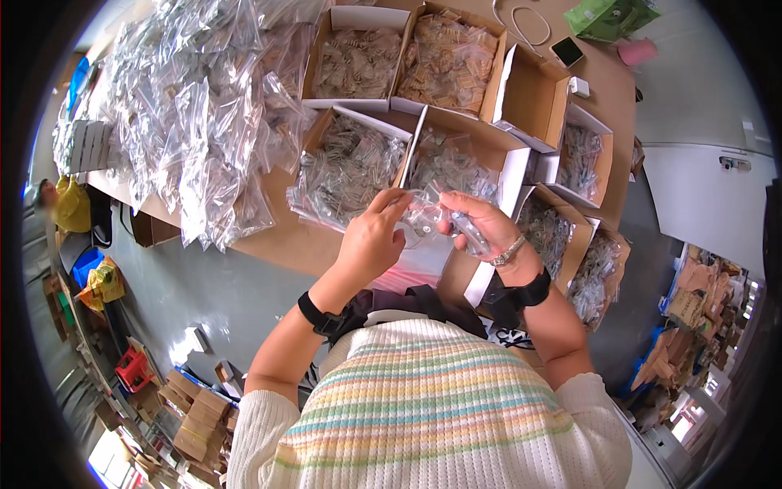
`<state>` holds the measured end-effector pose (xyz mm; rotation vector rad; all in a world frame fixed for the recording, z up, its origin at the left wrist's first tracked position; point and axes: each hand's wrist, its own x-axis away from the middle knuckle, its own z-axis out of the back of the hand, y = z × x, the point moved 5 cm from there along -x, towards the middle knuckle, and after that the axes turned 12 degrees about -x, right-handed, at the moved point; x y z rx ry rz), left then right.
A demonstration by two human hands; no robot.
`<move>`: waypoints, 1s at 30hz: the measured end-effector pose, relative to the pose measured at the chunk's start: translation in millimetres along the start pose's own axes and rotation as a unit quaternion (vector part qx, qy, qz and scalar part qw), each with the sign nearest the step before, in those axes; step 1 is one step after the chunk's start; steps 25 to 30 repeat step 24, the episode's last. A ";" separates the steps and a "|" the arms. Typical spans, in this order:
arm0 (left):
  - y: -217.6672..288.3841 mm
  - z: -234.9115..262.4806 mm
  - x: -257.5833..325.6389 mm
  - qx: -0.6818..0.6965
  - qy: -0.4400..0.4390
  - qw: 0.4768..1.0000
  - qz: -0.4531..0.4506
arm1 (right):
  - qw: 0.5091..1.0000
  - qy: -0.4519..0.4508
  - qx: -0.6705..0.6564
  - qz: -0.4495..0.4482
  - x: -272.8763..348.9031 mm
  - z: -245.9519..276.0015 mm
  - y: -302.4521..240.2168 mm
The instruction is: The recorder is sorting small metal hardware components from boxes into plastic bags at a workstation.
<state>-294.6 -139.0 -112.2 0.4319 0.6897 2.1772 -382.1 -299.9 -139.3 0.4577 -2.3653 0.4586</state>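
My left hand (371,240) pinches the edge of a small clear plastic bag (423,215) between thumb and fingers. From the other side my right hand (487,218) grips the same bag near its top. A small clear packet with greyish contents (469,233) is also tucked in the fingers of my right hand. What the packet holds is too small to make out. Just beyond my hands stand an open box of bagged grey metal parts (350,159) and another box of clear bags (444,155).
A large heap of filled clear bags (191,106) covers the table's left. Farther back are a box of bagged tan pieces (450,61) and a bare-bottomed cardboard box (529,94). More boxes of bagged parts (580,155) line the right. A phone (567,52) lies at the back.
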 end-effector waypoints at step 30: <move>26.1 -5.9 20.4 0.151 -0.101 0.979 -0.093 | 0.939 0.043 0.336 -0.056 34.7 13.8 31.4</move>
